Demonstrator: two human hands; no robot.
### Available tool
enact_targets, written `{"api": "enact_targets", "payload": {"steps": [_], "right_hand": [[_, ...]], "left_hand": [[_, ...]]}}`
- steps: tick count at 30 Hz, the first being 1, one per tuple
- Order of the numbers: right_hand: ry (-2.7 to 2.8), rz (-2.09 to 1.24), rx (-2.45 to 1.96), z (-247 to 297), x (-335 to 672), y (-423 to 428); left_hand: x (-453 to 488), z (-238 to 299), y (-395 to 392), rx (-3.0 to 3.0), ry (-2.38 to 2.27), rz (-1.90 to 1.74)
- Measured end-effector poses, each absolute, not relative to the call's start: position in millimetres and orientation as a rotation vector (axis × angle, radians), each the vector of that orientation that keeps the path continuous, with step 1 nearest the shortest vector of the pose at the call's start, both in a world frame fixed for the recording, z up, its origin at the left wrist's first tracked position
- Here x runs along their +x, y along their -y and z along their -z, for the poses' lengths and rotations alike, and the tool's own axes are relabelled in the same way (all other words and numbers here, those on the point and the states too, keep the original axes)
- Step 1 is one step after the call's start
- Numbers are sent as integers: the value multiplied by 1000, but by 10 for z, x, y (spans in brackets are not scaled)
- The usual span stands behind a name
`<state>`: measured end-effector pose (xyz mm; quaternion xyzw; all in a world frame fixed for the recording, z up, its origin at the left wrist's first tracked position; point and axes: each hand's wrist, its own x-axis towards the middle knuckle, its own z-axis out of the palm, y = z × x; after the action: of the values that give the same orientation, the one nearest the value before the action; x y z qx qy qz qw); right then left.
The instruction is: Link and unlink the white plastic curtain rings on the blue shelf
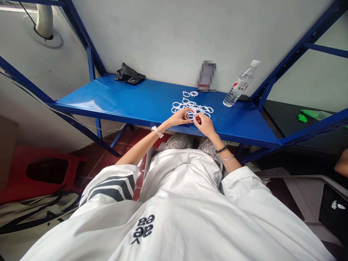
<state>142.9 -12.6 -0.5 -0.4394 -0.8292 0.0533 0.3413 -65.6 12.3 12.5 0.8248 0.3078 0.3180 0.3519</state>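
Note:
My left hand (179, 117) holds a white plastic curtain ring (186, 115) between thumb and fingers, above the near edge of the blue table. Close beside it, my right hand (204, 124) has its fingers pinched together at the ring's right side. Whether a second small part sits in that pinch is too fine to make out. A loose pile of similar white rings (176, 104) with small eyelets lies just beyond both hands and partly under them. A few more rings (194, 94) lie slightly apart, farther back.
The blue table (130, 99) stands against a white wall. A crumpled black plastic bag (129, 75) lies back left. A pixelated upright object (206, 76) stands at the back, with a water bottle (239, 85) to its right. Blue metal posts (92, 61) frame the table; a red stool (49, 170) is lower left.

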Motion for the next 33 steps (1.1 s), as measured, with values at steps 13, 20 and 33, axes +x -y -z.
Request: {"api": "enact_targets", "payload": {"steps": [13, 20, 33], "right_hand": [[2154, -154, -1149, 1, 1427, 126], [2159, -162, -1161, -10, 1425, 136], [2170, -148, -1149, -19, 1422, 152]], "left_hand": [[-653, -132, -118, 2143, -799, -819], [-654, -120, -130, 2148, -807, -815], [-650, -135, -119, 2137, -820, -805]]}}
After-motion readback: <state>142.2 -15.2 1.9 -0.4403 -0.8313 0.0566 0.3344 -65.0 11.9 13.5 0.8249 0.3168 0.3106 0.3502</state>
